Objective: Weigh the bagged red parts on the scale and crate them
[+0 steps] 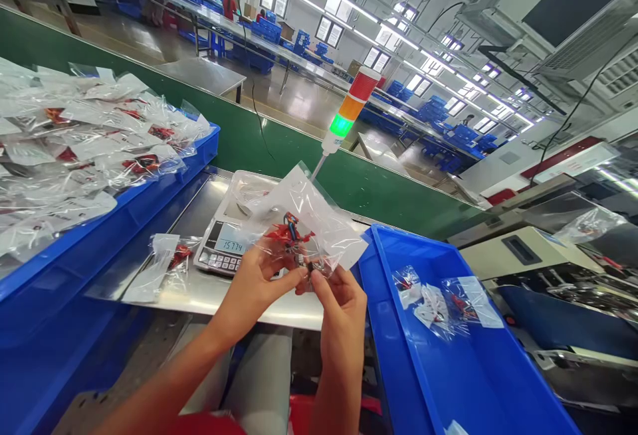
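Note:
Both of my hands pinch one clear plastic bag holding red, blue and black small parts and a white paper slip. My left hand grips its lower left side, and my right hand grips the bottom edge at the right; the fingertips of both nearly meet. Behind the bag stands a digital scale, its display reading about 15774, with some clear plastic on its pan. Another bag with red parts lies on the metal tabletop left of the scale.
On the left a blue bin is heaped with similar bags. At the right, another blue bin holds several bags. A signal light glows green beyond the scale. Machinery stands at far right, and a green partition runs behind.

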{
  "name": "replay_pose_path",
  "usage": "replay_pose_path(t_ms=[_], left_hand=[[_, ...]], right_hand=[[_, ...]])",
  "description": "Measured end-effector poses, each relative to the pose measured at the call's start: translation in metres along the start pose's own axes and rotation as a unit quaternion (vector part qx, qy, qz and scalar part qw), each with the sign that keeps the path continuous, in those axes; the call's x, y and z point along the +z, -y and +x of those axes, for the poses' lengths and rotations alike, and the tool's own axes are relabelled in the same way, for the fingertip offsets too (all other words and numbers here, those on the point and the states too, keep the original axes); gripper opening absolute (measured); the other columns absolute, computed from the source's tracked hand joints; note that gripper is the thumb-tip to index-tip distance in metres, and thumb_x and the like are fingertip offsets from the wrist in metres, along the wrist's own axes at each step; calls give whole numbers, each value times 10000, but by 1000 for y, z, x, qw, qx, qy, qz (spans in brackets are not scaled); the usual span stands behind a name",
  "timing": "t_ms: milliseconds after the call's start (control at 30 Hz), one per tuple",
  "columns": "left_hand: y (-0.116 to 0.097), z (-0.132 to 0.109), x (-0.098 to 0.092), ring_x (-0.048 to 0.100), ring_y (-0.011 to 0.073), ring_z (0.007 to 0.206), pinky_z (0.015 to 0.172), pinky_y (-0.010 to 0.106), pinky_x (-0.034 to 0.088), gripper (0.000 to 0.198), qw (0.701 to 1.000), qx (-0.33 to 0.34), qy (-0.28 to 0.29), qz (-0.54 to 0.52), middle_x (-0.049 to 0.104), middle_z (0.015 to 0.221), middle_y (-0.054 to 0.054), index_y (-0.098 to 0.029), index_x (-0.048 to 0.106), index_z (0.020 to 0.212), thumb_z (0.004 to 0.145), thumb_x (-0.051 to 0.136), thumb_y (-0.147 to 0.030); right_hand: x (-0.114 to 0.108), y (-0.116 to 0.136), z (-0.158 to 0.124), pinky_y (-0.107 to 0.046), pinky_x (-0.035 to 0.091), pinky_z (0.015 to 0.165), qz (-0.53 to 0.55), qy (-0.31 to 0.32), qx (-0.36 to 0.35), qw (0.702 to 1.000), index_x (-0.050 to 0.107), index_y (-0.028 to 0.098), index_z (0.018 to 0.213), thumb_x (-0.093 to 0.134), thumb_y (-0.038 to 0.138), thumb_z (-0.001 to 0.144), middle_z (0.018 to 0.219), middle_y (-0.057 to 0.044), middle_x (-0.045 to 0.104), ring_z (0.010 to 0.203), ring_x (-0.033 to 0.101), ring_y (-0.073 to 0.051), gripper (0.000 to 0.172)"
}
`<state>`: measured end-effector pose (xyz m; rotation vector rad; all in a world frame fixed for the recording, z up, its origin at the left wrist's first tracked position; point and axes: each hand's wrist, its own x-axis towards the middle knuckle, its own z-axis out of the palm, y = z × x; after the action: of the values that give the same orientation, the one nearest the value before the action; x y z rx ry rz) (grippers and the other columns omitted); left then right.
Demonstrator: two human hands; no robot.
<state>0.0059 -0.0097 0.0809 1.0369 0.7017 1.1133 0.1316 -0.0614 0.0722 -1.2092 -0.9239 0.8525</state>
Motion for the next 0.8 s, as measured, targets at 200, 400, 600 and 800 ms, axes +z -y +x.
replay_pose_path(t_ms=[200, 400, 600, 800], left_hand=[[1, 2, -4, 707, 251, 901, 852, 375, 616, 491, 1000, 15, -25, 1, 724, 1022, 91, -161, 632, 1126, 721, 826, -360], [1, 6, -8, 709, 279, 977, 885, 386, 604, 542, 1000, 20, 9, 1, 732, 1073, 113, -156, 633, 1188, 745, 825, -402], [-4, 9, -15, 663, 294, 1155, 1020, 358, 533, 506, 998, 31, -47, -7, 725, 1184, 113, -156, 668, 1199, 815, 805, -456], [-3, 12, -17, 685, 271, 1099, 966, 326, 543, 449, 997, 53, -49, 0, 740, 1137, 92, -164, 681, 1161, 812, 810, -416]], right_hand=[[1, 3, -4, -340, 599, 684, 44, 20, 25, 999, 759, 196, 1105, 811, 426, 835, 972, -78, 751, 741, 681, -217, 359], [-2, -4, -2, -332, 595, 703, 39, -1, 21, 999, 766, 191, 1065, 857, 363, 799, 953, -72, 751, 721, 670, -196, 330], [-7, -11, -1, -327, 588, 710, 45, 7, 20, 999, 765, 197, 1072, 854, 334, 825, 895, -54, 744, 668, 640, -170, 296], [-7, -11, 0, -296, 590, 695, 51, 17, 23, 998, 762, 207, 1066, 853, 333, 840, 891, -40, 741, 685, 653, -165, 275]])
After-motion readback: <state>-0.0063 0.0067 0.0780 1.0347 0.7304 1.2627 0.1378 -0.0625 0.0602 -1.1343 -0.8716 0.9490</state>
